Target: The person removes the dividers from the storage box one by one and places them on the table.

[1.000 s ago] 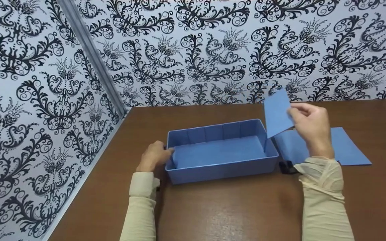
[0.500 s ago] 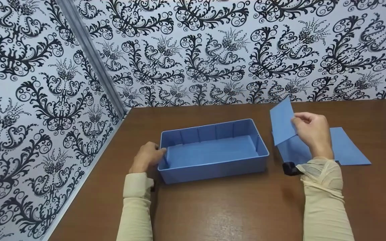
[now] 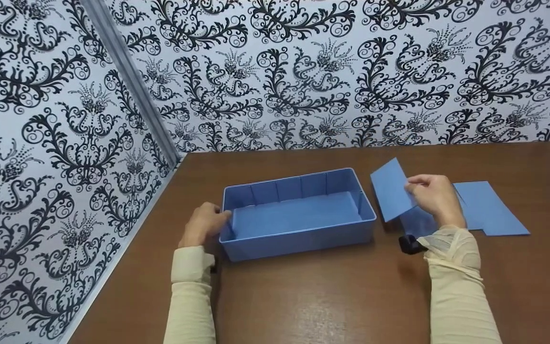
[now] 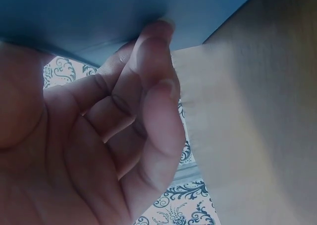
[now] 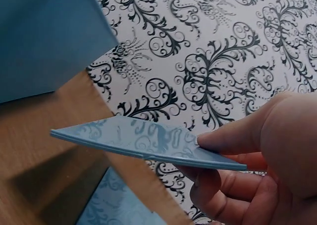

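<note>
A rectangular open-topped blue plastic box (image 3: 299, 234) stands on the table. My left hand (image 3: 203, 222) holds its left end wall, with the thumb over the rim on the inner side. In the left wrist view, the bent fingers (image 4: 153, 56) touch the outside of that wall. To the right of the box, my right hand (image 3: 436, 197) pinches a thin flat blue plastic panel (image 3: 392, 191) by its edge, tilted and apart from the box. The right wrist view shows this panel (image 5: 133, 138) nearly edge-on between thumb and fingers.
More flat blue panels (image 3: 490, 210) lie on the brown wooden table (image 3: 313, 301) at the right, partly hidden behind the right hand and the held panel. Black-and-white patterned walls (image 3: 303, 71) border the table at the back and left.
The box has slid left along with my left hand. My right hand has brought the panel lower, first to the right and then slightly back left.
</note>
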{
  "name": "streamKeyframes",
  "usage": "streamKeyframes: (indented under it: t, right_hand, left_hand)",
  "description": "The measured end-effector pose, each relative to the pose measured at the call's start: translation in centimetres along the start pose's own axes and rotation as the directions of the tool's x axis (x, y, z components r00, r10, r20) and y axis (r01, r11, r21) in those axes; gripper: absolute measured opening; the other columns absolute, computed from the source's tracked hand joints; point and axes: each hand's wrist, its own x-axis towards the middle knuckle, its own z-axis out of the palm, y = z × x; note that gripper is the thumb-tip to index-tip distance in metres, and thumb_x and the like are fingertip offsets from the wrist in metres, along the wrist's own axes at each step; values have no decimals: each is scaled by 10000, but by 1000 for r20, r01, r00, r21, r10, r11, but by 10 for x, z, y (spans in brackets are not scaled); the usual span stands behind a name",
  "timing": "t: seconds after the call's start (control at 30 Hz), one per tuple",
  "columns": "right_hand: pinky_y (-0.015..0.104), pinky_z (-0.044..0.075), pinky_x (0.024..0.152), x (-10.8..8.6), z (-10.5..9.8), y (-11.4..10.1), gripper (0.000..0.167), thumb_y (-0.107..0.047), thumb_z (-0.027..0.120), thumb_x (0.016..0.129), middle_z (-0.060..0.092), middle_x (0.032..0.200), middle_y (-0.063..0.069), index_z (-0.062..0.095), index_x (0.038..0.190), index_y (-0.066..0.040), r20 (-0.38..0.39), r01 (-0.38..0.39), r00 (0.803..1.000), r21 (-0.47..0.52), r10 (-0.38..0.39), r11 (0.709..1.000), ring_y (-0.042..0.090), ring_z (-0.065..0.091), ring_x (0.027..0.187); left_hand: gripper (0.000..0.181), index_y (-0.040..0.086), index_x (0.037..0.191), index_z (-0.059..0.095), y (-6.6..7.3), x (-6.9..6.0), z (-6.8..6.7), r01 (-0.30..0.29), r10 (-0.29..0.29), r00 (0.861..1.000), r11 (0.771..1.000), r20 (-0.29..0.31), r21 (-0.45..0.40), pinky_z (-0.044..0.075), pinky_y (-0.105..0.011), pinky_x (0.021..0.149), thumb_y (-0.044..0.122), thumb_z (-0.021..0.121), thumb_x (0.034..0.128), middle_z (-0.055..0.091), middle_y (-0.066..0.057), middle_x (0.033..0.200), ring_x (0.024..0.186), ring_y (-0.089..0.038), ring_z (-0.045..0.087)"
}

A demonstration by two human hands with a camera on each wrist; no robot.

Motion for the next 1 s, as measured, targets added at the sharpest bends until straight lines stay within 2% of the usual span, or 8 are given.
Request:
streamKeyframes:
  t: [0.23,0.37,0.5,0.63,0.8,0.9,1.0]
  right_hand:
    - [539,406,952,3,6,9,431,-217,523,984,516,1351,320,571,1312,58,86,16,996,-48,-12,999,437,499,1200]
    - [537,396,966,5,8,13,440,-218,533,979,489,1377,324,567,1316,64,105,13,994,-54,-7,998,438,482,1213]
    - [487,412,937,6,11,15,434,-197,539,961,484,1383,321,576,1296,76,107,12,994,-61,-5,998,417,490,1192]
    - [429,426,873,6,13,18,399,-167,556,934,513,1339,317,608,1244,78,110,16,994,-65,-9,998,392,509,1135]
    - [441,423,885,7,14,21,391,-164,562,929,539,1293,306,617,1235,74,133,-8,991,-70,17,998,379,512,1108]
    - [411,441,841,6,15,21,390,-169,563,932,577,1227,278,617,1238,67,153,-34,987,-69,45,997,334,554,1028]
    - [340,447,742,6,15,20,383,-165,570,934,634,1055,199,613,1234,70,172,-59,983,-56,67,997,231,592,853]
  left_hand:
    - [333,33,994,679,0,1,0,-4,4,1000,1000,-10,16,441,-408,688,344,562,969,611,-107,901,830,-265,581]
    - [346,25,1040,683,1,1,1,-12,12,1000,1000,-15,26,445,-439,741,341,557,973,618,-112,943,868,-274,575]
    - [351,16,1047,675,2,1,0,-8,9,1000,999,-2,36,448,-423,736,335,542,985,612,-112,937,873,-268,574]
    - [384,-6,1141,654,4,1,0,1,-2,1000,999,14,37,462,-433,775,328,532,997,619,-133,1000,915,-280,576]
    - [399,-18,1172,645,4,1,-1,4,-4,1000,999,16,35,473,-442,784,323,534,996,630,-150,1024,920,-288,586]
    - [378,-8,1133,658,3,1,-1,4,-5,1000,999,15,32,463,-415,740,322,535,995,627,-139,983,893,-279,590]
    - [364,1,1110,667,3,1,-1,4,-4,1000,999,15,34,452,-401,724,320,535,996,623,-130,965,883,-273,588]
